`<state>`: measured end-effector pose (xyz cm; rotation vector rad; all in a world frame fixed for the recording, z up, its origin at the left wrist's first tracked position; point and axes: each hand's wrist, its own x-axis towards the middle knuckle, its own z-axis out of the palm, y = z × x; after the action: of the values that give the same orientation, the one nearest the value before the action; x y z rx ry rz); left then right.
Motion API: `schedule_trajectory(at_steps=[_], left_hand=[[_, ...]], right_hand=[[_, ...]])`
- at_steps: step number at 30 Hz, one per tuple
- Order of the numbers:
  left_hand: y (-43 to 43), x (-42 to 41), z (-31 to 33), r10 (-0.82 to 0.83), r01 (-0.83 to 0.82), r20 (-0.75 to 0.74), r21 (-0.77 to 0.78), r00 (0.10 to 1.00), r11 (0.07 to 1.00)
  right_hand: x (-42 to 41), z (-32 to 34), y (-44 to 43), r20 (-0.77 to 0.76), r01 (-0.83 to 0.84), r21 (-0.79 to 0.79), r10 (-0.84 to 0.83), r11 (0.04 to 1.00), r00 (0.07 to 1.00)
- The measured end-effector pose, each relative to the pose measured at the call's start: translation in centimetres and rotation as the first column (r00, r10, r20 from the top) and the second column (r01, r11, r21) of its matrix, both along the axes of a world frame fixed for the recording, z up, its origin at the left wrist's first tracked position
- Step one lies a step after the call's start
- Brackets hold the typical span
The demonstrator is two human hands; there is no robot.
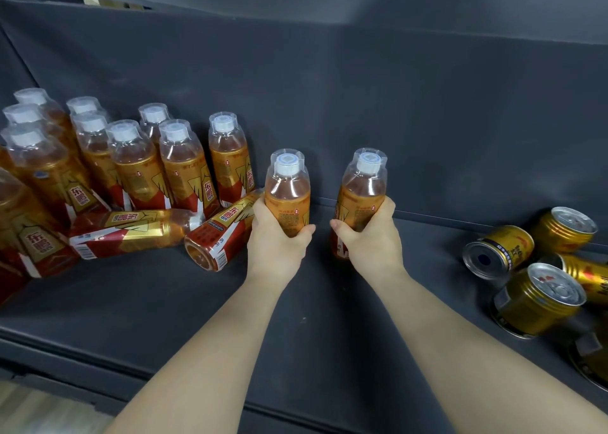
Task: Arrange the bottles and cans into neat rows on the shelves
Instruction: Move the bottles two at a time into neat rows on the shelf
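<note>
My left hand (274, 241) grips an upright amber drink bottle (287, 183) with a clear cap cover, mid-shelf. My right hand (371, 236) grips a second upright bottle (362, 183) just to its right. Several matching bottles (131, 160) with red and gold labels stand in rows at the left. Two more lie on their sides: one fallen bottle (131, 231) points right, another toppled bottle (220, 239) leans against my left hand's side. Several gold cans (539, 298) sit jumbled at the right, some upright, some tipped.
The dark grey shelf (312, 318) has a back wall close behind the bottles and a front lip (98, 361) below my arms. A tipped can (496, 252) lies at the left edge of the can cluster. Pale floor shows at bottom left.
</note>
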<state>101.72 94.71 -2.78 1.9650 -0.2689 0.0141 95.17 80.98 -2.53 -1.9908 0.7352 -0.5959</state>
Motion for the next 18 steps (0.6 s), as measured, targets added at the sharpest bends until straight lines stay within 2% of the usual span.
schedule_trajectory(at_steps=[18], left_hand=[[-0.45, -0.23, -0.07, 0.086, -0.085, -0.012, 0.077, 0.996, 0.993]], right_hand=[[-0.19, -0.07, -0.27, -0.029, -0.027, 0.003, 0.027, 1.0, 0.999]])
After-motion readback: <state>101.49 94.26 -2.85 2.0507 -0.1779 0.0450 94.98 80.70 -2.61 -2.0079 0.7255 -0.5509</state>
